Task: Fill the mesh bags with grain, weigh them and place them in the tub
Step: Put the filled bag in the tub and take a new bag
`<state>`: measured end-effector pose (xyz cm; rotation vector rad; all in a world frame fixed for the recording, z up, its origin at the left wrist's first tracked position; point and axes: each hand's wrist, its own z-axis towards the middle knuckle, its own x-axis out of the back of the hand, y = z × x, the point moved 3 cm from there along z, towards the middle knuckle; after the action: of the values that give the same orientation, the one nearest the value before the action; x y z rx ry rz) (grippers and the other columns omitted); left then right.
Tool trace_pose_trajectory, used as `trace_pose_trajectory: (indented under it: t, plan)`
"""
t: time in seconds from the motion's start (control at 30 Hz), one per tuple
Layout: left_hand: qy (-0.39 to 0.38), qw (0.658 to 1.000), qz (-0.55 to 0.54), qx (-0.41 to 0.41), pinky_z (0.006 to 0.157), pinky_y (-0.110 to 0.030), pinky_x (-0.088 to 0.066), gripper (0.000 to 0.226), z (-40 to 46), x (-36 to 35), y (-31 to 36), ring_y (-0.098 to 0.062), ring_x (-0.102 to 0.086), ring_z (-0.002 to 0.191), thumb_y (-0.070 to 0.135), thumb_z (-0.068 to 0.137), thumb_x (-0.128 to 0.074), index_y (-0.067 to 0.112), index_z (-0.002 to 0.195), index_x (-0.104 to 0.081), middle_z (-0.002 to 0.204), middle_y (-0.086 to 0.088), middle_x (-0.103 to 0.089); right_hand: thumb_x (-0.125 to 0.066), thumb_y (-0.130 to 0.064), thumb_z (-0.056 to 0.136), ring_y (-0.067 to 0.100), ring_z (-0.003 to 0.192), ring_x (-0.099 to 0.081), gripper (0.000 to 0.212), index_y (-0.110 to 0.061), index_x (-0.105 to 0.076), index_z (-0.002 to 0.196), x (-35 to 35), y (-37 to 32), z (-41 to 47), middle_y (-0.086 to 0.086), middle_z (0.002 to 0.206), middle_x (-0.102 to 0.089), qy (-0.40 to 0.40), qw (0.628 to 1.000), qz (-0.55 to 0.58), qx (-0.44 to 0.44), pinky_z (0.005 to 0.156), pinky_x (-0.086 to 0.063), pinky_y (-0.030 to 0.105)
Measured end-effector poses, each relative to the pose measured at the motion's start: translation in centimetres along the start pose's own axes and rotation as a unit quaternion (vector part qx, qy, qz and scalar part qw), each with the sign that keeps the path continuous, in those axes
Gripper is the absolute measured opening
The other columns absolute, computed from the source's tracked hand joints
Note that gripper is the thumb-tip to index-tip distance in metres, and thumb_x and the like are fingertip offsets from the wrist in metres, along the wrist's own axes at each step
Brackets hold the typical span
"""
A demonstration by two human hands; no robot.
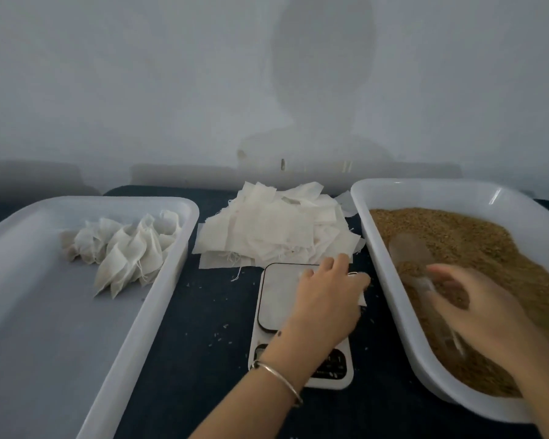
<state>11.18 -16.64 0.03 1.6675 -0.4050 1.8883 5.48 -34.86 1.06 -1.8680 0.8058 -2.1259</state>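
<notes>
1. Two tubs flank my scale (298,318), whose long axis runs away from me, display end nearest.
2. My left hand (325,299) lies over the scale's plate, fingers curled on an empty mesh bag (360,288) at its right edge.
3. My right hand (485,315), blurred, reaches into the right tub (381,248) of grain (488,239) and grips a clear scoop (411,251), bowl pointing away from me.
4. Filled bags (124,248) lie in the left tub (45,312); flat bags (279,229) are piled behind the scale.

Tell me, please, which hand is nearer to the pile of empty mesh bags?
The left hand: it lies over the scale, just in front of the pile of empty mesh bags. The right hand is off to the side, over the grain tub.
</notes>
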Motion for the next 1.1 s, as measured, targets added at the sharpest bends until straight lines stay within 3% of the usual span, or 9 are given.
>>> trace_pose_trajectory:
  t: [0.1, 0.23, 0.4, 0.47, 0.6, 0.73, 0.83, 1.0, 1.1]
  plan:
    - [-0.029, 0.999, 0.018, 0.033, 0.075, -0.033, -0.039, 0.029, 0.4, 0.9, -0.6, -0.026, -0.05, 0.106, 0.009, 0.09, -0.054, 0.014, 0.117, -0.049, 0.116, -0.007, -0.047, -0.062, -0.022, 0.09, 0.01, 0.105, -0.05, 0.037, -0.024, -0.059, 0.126, 1.3, -1.5, 0.1, -0.002, 0.123, -0.059, 0.06, 0.998, 0.016, 0.033, 0.084, -0.041, 0.031]
    - [-0.008, 0.971, -0.2, 0.13, 0.065, -0.026, -0.048, 0.009, 0.2, 4.9, -4.8, -0.018, -0.055, 0.077, 0.009, 0.095, -0.046, 0.011, 0.1, -0.052, 0.09, -0.003, -0.056, -0.059, -0.028, 0.086, -0.006, 0.084, -0.053, 0.028, -0.031, -0.065, 0.112, 3.2, -6.9, 0.6, -0.015, 0.099, -0.063, 0.072, 0.986, 0.041, 0.143, 0.068, -0.038, 0.015]
    - [0.146, 0.792, -0.531, 0.265, 0.05, -0.02, -0.051, 0.025, -2.4, 11.4, -13.6, -0.012, -0.053, 0.052, -0.006, 0.09, -0.043, 0.01, 0.073, -0.053, 0.064, -0.003, -0.049, -0.061, -0.027, 0.087, -0.009, 0.083, -0.06, 0.015, -0.032, -0.068, 0.098, 1.4, -14.9, 4.0, -0.02, 0.088, -0.066, -0.012, 0.974, 0.077, 0.211, 0.069, -0.041, 0.008]
    - [0.211, 0.767, -0.537, 0.281, 0.049, -0.02, -0.052, 0.027, -4.4, 13.4, -17.9, -0.01, -0.056, 0.052, -0.005, 0.089, -0.043, 0.012, 0.07, -0.053, 0.063, -0.003, -0.051, -0.061, -0.023, 0.088, 0.002, 0.089, -0.062, 0.019, -0.025, -0.069, 0.105, -1.0, -16.8, 6.2, -0.011, 0.094, -0.067, -0.049, 0.973, 0.058, 0.219, 0.074, -0.044, 0.017]
    - [0.288, 0.857, -0.232, 0.36, 0.058, -0.03, -0.044, 0.017, -8.8, 15.4, -27.1, -0.021, -0.054, 0.058, 0.005, 0.086, -0.048, 0.009, 0.072, -0.056, 0.064, -0.007, -0.057, -0.059, -0.026, 0.089, 0.017, 0.116, -0.053, 0.042, -0.018, -0.055, 0.13, -7.1, -18.0, 10.0, 0.003, 0.131, -0.055, -0.148, 0.971, -0.019, 0.185, 0.085, -0.037, 0.023]
    - [0.189, 0.883, 0.03, 0.429, 0.059, -0.034, -0.038, 0.012, -11.6, 12.1, -33.0, -0.03, -0.052, 0.063, 0.009, 0.083, -0.052, 0.01, 0.072, -0.051, 0.068, -0.01, -0.058, -0.057, -0.031, 0.09, 0.027, 0.127, -0.044, 0.057, -0.013, -0.04, 0.141, -11.7, -16.9, 12.5, 0.012, 0.144, -0.037, -0.18, 0.974, -0.062, 0.124, 0.098, -0.038, 0.032]
    - [0.099, 0.904, 0.045, 0.414, 0.064, -0.035, -0.041, 0.012, -12.4, 7.9, -34.6, -0.031, -0.055, 0.071, 0.006, 0.086, -0.057, 0.008, 0.075, -0.053, 0.076, -0.015, -0.061, -0.061, -0.036, 0.088, 0.032, 0.118, -0.046, 0.05, -0.012, -0.043, 0.128, -13.7, -16.1, 13.3, 0.013, 0.133, -0.04, -0.16, 0.976, -0.114, 0.097, 0.093, -0.043, 0.038]
    - [0.082, 0.933, -0.02, 0.351, 0.07, -0.034, -0.044, 0.014, -11.6, 5.1, -33.7, -0.029, -0.058, 0.071, 0.005, 0.084, -0.061, 0.014, 0.074, -0.061, 0.068, -0.003, -0.057, -0.054, -0.022, 0.093, 0.028, 0.11, -0.049, 0.029, -0.018, -0.052, 0.122, -14.0, -15.7, 13.5, 0.006, 0.119, -0.047, -0.056, 0.976, -0.172, 0.12, 0.083, -0.043, 0.037]
    - [0.104, 0.93, -0.059, 0.347, 0.08, -0.04, -0.049, 0.006, -11.2, 5.8, -33.1, -0.032, -0.06, 0.08, 0.006, 0.084, -0.065, 0.009, 0.088, -0.062, 0.08, -0.007, -0.062, -0.051, -0.014, 0.093, 0.027, 0.089, -0.058, 0.013, -0.013, -0.056, 0.082, -13.5, -15.4, 13.5, 0.004, 0.091, -0.055, -0.002, 0.979, -0.157, 0.134, 0.068, -0.042, 0.031]
